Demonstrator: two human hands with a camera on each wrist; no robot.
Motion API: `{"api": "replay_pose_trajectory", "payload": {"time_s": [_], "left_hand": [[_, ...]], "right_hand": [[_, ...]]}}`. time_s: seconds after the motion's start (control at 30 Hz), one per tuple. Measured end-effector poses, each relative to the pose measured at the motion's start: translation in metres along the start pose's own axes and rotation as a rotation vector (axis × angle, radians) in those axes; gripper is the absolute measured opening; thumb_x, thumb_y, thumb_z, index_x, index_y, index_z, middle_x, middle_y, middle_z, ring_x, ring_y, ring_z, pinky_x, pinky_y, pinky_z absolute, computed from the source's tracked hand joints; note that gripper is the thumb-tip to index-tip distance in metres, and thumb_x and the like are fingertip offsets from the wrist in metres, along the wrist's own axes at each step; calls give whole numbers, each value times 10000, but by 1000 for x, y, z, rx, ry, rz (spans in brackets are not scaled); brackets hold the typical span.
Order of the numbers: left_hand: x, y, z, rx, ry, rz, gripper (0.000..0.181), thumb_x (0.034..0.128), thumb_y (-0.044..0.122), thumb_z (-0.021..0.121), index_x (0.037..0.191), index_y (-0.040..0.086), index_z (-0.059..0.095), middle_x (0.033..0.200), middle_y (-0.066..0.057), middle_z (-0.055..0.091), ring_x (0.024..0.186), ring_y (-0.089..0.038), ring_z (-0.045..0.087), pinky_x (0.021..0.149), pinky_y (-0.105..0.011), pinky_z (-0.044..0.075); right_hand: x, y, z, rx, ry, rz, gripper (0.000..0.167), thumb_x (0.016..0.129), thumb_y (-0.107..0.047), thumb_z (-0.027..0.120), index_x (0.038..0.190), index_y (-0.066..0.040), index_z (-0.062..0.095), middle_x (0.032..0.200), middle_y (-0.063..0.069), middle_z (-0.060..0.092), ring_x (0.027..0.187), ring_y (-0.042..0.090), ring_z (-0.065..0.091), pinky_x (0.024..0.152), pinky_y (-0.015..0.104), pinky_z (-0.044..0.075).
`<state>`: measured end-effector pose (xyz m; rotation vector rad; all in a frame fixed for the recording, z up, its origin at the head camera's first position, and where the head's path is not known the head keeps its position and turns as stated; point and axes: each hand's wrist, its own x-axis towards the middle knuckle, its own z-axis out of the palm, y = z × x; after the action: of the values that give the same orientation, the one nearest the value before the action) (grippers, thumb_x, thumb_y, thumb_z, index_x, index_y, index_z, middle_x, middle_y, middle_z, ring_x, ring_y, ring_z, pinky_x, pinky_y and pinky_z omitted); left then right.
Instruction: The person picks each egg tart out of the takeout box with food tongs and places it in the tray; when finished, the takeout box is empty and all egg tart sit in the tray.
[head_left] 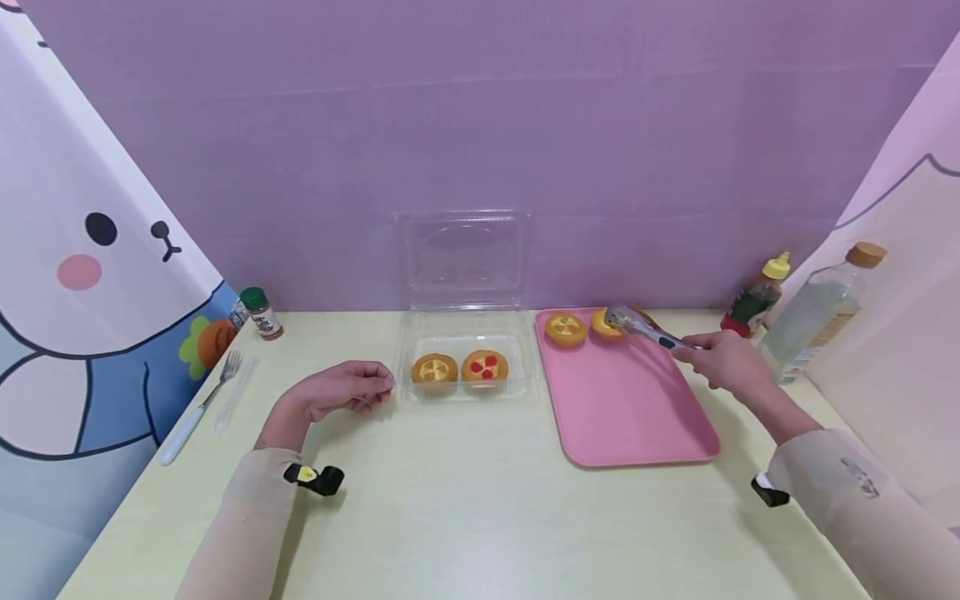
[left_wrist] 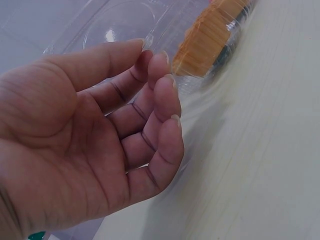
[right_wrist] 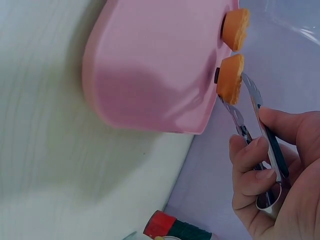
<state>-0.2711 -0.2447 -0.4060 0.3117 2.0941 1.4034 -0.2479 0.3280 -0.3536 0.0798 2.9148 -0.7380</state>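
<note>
My left hand (head_left: 341, 390) is at the left edge of a clear plastic container (head_left: 527, 354), pinching its rim between thumb and fingertips. The container's lid stands up at the back. Inside it sit a plain egg tart (head_left: 434, 369) and one with red pieces (head_left: 484, 367). With my right hand (head_left: 723, 360) I grip metal tongs (head_left: 651, 331) over the pink tray (head_left: 630, 417). The tongs' tips lie on either side of an egg tart (right_wrist: 230, 80) at the tray's back edge. Another tart (head_left: 565, 330) rests to its left on the tray.
At the left lie a fork (head_left: 201, 408) and a wrapped clear utensil (head_left: 235, 393), near a green-capped shaker (head_left: 262, 314). A yellow-topped sauce bottle (head_left: 756, 293) and a large clear bottle (head_left: 816, 312) stand at the right. A purple backdrop (head_left: 480, 142) closes off the table's rear.
</note>
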Motion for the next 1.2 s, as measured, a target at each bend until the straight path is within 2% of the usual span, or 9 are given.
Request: {"api": "replay_pose_trajectory", "payload": {"time_s": [0.2, 0.63, 0.87, 1.2], "left_hand": [[-2, 1, -1, -1, 2, -3, 290, 1024, 238, 575, 1099, -42, 556, 917, -24, 602, 833, -171, 554, 774, -317, 496], [2, -2, -1, 0, -9, 9, 264, 1025, 254, 576, 1085, -3, 573, 915, -6, 610, 822, -161, 553, 770, -314, 502], [1, -1, -2, -6, -8, 4, 300, 1025, 247, 575, 1100, -43, 557, 913, -15, 605, 822, -165, 552, 768, -312, 499], [-1, 0, -1, -1, -10, 7, 274, 1026, 234, 571, 1092, -32, 558, 913, -19, 601, 823, -162, 547, 770, -313, 497]], "right_hand": [[3, -1, 2, 5, -35, 31, 629, 979, -439, 582, 1411, 14, 522, 1023, 224, 697, 633, 186, 585, 546, 320, 425], [6, 1, 6, 18, -42, 34, 601, 980, -415, 570, 1400, 13, 536, 983, 204, 685, 624, 178, 583, 554, 314, 414], [6, 3, 5, 11, -45, 27, 622, 979, -442, 567, 1404, 11, 531, 961, 183, 685, 620, 170, 589, 543, 319, 411], [6, 4, 6, 19, -54, 39, 597, 979, -413, 570, 1402, 6, 535, 986, 203, 674, 630, 181, 591, 557, 312, 418]]}}
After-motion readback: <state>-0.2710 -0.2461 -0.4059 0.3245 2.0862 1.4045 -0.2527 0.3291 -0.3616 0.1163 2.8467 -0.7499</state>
